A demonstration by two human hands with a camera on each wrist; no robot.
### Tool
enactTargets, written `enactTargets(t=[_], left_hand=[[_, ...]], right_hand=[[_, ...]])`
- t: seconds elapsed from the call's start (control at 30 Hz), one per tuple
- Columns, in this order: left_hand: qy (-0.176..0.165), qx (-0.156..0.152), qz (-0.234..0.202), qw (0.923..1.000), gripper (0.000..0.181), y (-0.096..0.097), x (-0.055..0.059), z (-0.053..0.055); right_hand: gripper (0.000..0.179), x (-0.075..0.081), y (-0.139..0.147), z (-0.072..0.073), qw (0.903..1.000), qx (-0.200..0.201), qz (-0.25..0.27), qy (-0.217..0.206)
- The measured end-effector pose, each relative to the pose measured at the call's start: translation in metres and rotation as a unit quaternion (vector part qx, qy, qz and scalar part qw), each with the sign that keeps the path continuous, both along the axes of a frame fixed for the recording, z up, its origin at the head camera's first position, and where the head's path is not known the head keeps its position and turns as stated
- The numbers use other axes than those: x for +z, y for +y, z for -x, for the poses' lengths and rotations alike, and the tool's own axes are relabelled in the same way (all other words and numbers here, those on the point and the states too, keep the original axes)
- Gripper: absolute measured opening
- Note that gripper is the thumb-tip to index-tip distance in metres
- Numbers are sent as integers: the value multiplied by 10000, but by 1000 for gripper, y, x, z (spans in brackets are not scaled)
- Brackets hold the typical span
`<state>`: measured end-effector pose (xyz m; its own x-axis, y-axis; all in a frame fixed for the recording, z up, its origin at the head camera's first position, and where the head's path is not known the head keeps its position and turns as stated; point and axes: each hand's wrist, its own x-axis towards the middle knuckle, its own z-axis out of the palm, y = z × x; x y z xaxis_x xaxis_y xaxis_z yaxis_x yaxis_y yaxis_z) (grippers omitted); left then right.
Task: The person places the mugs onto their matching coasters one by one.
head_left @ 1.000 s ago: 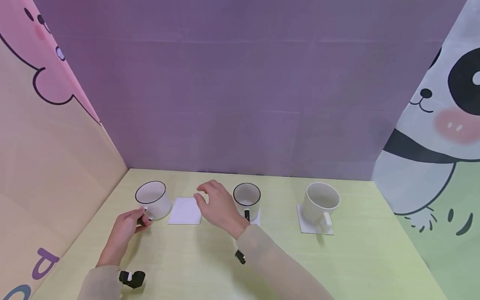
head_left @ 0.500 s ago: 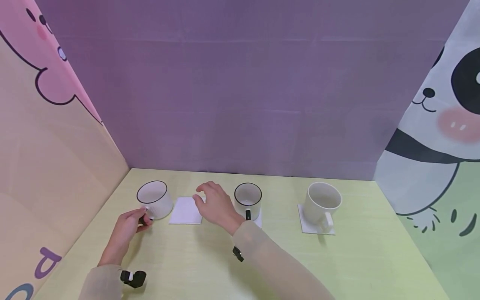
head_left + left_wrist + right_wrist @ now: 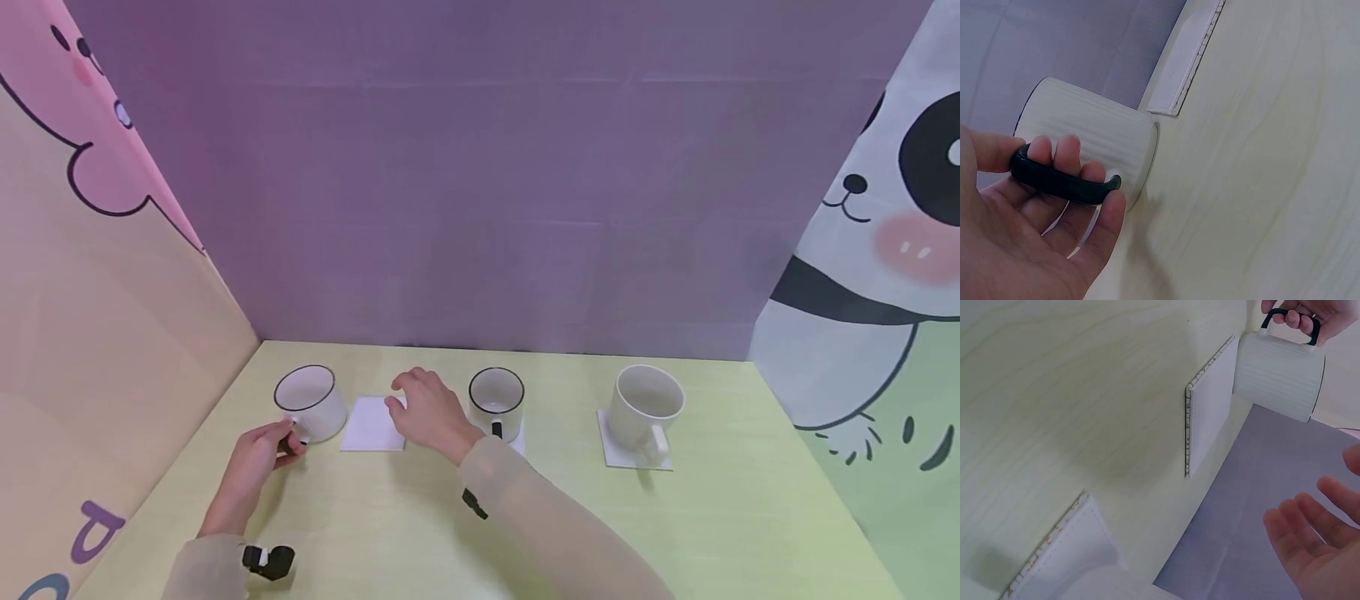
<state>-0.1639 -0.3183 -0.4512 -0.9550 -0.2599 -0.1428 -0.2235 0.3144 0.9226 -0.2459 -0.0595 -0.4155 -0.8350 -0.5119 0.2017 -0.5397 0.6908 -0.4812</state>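
My left hand [image 3: 255,462] grips the black handle [image 3: 1063,181] of a white ribbed mug [image 3: 318,417] with a dark rim, upright at the left of the table. Several fingers pass through the handle in the left wrist view. Just right of that mug lies a square white coaster [image 3: 371,425] with nothing on it. Over its right edge hovers my right hand [image 3: 431,412], fingers loosely bent and holding nothing. In the right wrist view its fingers [image 3: 1316,519] spread apart from both the coaster [image 3: 1213,406] and the held mug [image 3: 1279,375].
A second dark-rimmed mug [image 3: 497,392] stands on a coaster [image 3: 519,437] right behind my right wrist. Farther right, an all-white mug [image 3: 637,412] stands on another coaster [image 3: 615,454]. A purple backdrop [image 3: 480,208] rises at the table's back edge, with printed panels at both sides.
My right hand has shifted very slightly left and lower. The left hand keeps its grip on the mug's handle, and the mugs and coasters stay in place.
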Motion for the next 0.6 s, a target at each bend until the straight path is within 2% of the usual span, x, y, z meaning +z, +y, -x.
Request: enactTargets(t=[0.37, 0.6], left_hand=[[55, 30, -10, 10000, 45, 0, -2, 1], [14, 82, -112, 9999, 44, -2, -4, 2]], right_hand=[[31, -15, 0, 9, 9991, -122, -337, -210], [32, -21, -4, 11, 9981, 124, -573, -179]])
